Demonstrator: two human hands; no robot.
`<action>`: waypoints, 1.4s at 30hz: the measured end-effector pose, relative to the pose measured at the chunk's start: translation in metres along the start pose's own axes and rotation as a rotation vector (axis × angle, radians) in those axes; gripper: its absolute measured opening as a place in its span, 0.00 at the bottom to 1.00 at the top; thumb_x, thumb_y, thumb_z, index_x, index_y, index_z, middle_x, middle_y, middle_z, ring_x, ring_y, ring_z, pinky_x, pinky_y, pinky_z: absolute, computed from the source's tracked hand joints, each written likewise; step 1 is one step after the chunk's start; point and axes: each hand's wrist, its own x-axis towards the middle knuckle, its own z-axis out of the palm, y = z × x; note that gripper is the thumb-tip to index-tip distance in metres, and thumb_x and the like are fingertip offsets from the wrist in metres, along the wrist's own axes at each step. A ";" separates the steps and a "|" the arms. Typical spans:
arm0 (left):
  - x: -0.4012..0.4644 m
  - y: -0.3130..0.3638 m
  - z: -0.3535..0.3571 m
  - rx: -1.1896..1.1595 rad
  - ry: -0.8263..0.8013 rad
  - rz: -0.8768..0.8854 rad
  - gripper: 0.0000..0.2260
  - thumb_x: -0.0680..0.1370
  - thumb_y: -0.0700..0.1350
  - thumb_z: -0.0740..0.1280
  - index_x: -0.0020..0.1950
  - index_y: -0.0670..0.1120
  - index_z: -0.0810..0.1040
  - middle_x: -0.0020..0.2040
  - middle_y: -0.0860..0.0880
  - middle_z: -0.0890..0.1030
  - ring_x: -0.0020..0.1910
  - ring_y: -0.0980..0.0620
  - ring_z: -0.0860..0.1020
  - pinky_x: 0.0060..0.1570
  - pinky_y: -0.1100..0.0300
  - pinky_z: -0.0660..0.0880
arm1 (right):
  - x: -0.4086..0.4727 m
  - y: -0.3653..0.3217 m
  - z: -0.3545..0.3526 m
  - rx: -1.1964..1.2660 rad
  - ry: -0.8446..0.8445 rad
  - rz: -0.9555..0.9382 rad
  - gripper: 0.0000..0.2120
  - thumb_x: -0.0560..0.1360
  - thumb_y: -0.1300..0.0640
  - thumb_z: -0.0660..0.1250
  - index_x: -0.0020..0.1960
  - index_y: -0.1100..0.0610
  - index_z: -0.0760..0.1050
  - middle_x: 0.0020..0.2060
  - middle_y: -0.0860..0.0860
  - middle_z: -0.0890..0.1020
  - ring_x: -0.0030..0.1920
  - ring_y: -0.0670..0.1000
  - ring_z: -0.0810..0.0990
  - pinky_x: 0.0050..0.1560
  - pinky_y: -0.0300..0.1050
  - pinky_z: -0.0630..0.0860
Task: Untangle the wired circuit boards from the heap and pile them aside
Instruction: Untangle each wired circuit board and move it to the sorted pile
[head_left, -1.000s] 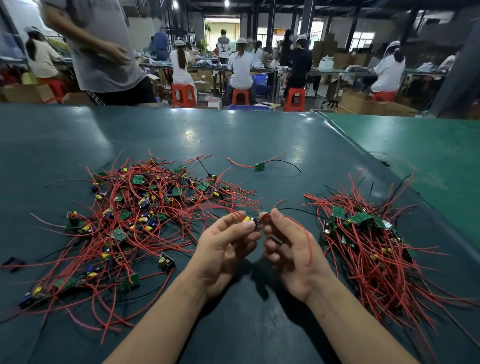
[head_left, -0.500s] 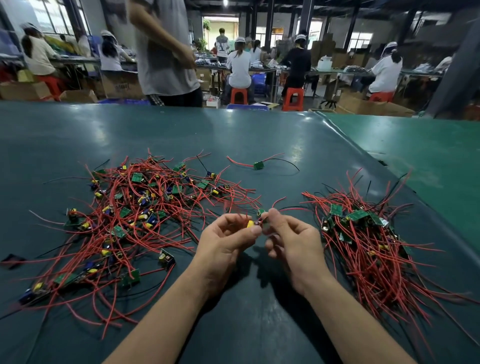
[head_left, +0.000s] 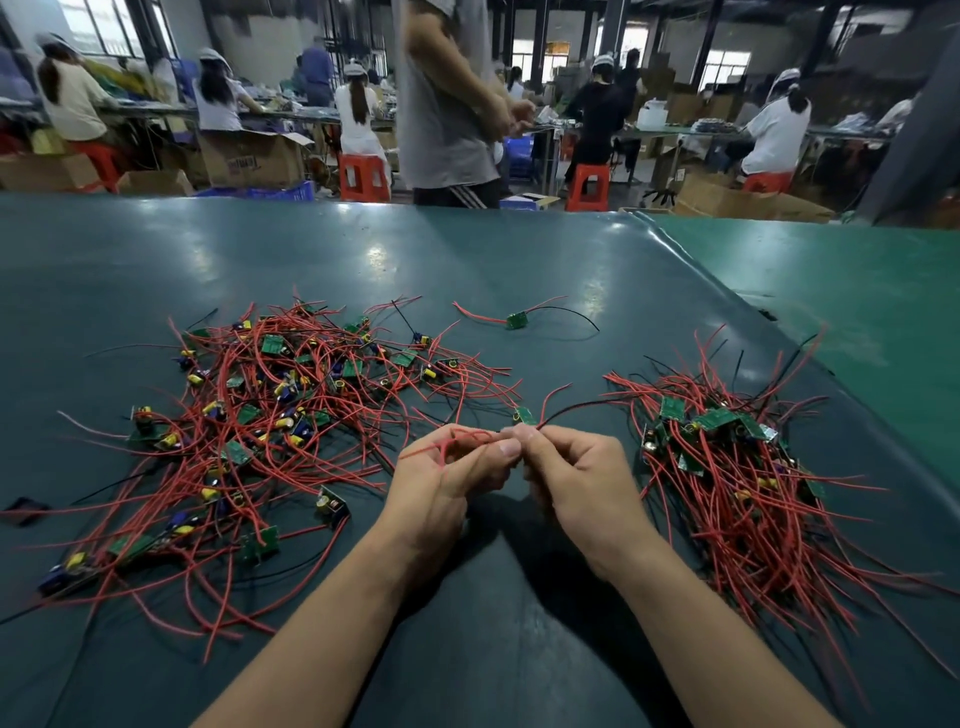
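Observation:
A tangled heap (head_left: 270, 426) of small green circuit boards with red and black wires spreads over the left of the dark green table (head_left: 467, 260). A sorted pile (head_left: 737, 467) of the same boards lies at the right. Between them, my left hand (head_left: 447, 483) and my right hand (head_left: 576, 478) meet fingertip to fingertip just above the table. They pinch one small green board (head_left: 524, 415) by its wires. Its red wires loop over my left fingers, and a red and a black wire run off to the right.
One single wired board (head_left: 516, 319) lies alone farther back on the table. The table's right edge (head_left: 727, 306) borders a lighter green surface. A person in a grey shirt (head_left: 447, 104) stands at the far edge, with seated workers, red stools and cardboard boxes behind.
My hands have stayed together in the middle, turning the board so that its red wires now loop over my left fingers. The standing person behind the table has walked to the right.

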 end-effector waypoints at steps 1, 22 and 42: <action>0.000 0.001 -0.001 -0.016 0.015 0.006 0.13 0.61 0.36 0.79 0.41 0.39 0.79 0.35 0.44 0.81 0.34 0.52 0.76 0.37 0.65 0.76 | 0.002 -0.002 -0.001 0.012 0.031 -0.001 0.13 0.79 0.56 0.67 0.40 0.63 0.82 0.24 0.49 0.70 0.24 0.47 0.64 0.25 0.37 0.60; 0.003 0.018 -0.008 -0.347 0.107 0.026 0.07 0.61 0.39 0.73 0.37 0.43 0.79 0.32 0.47 0.79 0.30 0.54 0.76 0.36 0.65 0.76 | 0.018 -0.026 -0.044 0.615 0.632 -0.150 0.14 0.83 0.59 0.59 0.39 0.60 0.73 0.27 0.46 0.73 0.20 0.44 0.63 0.20 0.34 0.58; -0.012 0.006 -0.005 0.938 0.249 1.046 0.09 0.72 0.44 0.76 0.50 0.43 0.86 0.43 0.46 0.81 0.39 0.46 0.78 0.40 0.49 0.76 | -0.012 -0.009 0.008 -0.345 0.204 -0.786 0.07 0.76 0.58 0.70 0.47 0.63 0.83 0.43 0.48 0.83 0.43 0.46 0.81 0.46 0.39 0.77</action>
